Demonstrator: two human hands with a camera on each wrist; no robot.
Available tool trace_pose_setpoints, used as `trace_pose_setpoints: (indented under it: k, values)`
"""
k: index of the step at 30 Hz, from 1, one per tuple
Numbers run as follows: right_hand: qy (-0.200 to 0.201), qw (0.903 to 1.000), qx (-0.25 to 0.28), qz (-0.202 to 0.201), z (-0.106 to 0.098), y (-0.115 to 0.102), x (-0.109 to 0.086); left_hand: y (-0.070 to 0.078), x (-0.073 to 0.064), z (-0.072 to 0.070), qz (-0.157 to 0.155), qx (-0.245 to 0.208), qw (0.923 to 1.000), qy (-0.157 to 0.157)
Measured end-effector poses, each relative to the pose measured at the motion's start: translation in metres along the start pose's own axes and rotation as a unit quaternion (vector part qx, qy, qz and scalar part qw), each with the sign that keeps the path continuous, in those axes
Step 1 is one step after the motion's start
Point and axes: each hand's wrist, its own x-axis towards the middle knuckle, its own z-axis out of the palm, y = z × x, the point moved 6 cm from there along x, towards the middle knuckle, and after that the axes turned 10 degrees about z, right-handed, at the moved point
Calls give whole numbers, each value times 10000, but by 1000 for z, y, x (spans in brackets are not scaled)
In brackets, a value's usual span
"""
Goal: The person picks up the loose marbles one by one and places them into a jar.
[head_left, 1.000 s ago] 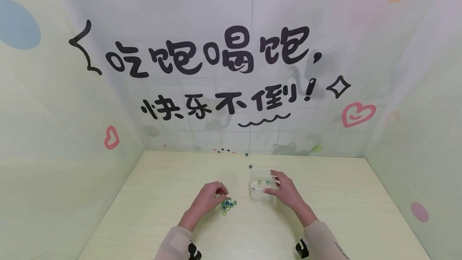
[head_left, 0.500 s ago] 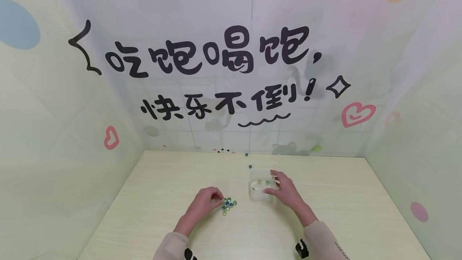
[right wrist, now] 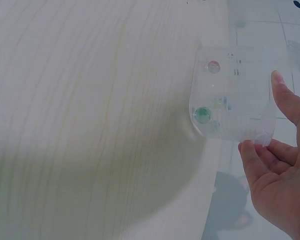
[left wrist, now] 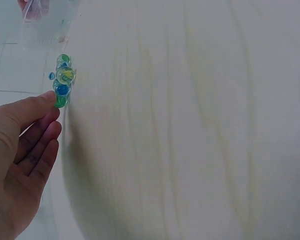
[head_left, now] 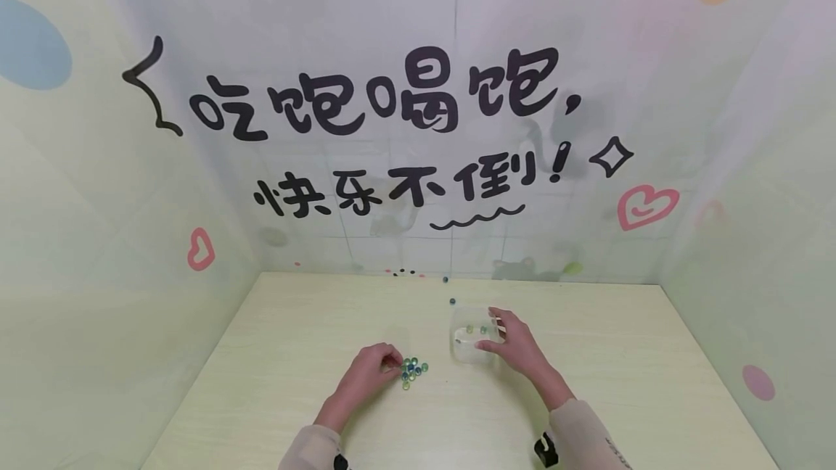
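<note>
A marble appears to be in the course of being picked from the marble cluster (head_left: 411, 368), which is set low in the middle of the head view on the pale table (head_left: 451, 426). The cluster's left edge is met by the left hand (head_left: 369, 377), its thumb and fingertips drawn close together. In the left wrist view a green marble (left wrist: 61, 102) is seen at the thumb tip; whether it is pinched or merely touched cannot be told. Right of the cluster, the clear container (head_left: 465, 355) is gripped by the right hand (head_left: 520, 345), with thumb and fingers spread around its walls. A light, precise pinch on one marble seems to be called for next, with its neighbours undisturbed. The clustered marbles are see-through, tinted green, blue and yellow, and closely packed. A few more are seen inside the container, and two dark blue marbles (head_left: 453, 301) are seen beyond it, towards the table's back edge.
</note>
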Motion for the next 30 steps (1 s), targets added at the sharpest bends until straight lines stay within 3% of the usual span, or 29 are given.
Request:
trace_pose_setpoints:
  k: [30]
  values:
    - [51,10000,4,-20,-1,-1,0,-3,-1,5,-242,123,9996,34]
